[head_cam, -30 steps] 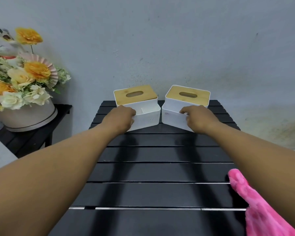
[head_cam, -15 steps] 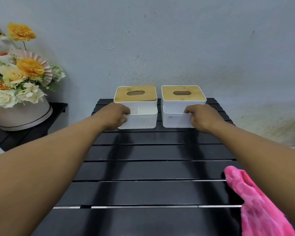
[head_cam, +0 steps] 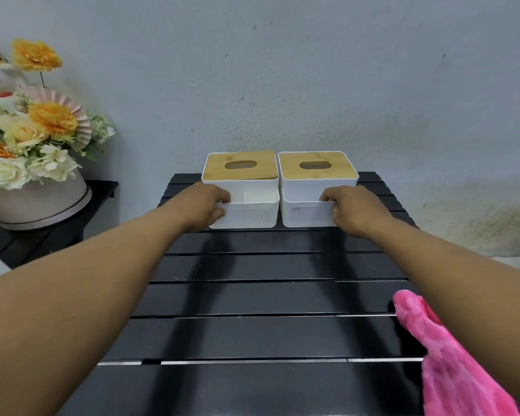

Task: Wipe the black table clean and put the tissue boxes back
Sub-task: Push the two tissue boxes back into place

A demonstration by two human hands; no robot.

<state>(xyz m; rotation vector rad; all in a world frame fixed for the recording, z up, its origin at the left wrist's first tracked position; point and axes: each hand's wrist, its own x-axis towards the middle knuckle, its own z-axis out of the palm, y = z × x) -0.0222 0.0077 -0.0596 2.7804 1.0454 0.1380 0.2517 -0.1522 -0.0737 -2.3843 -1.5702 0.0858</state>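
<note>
Two white tissue boxes with bamboo lids stand side by side at the far end of the black slatted table (head_cam: pixel 252 295), near the wall. My left hand (head_cam: pixel 206 207) grips the front rim of the left tissue box (head_cam: pixel 246 187), fingers curled over its edge. My right hand (head_cam: pixel 350 207) grips the front rim of the right tissue box (head_cam: pixel 312 187) the same way. The boxes sit square to the table, almost touching each other. A pink cloth (head_cam: pixel 451 361) lies on the table's near right corner, under my right forearm.
A pot of orange and white artificial flowers (head_cam: pixel 33 163) with a cat figurine stands on a low black side table (head_cam: pixel 99 190) to the left. A grey wall (head_cam: pixel 282 70) rises right behind the boxes.
The boxes were angled toward each other a second ago. Both hands have turned them straight and pushed them back toward the wall, closer together.
</note>
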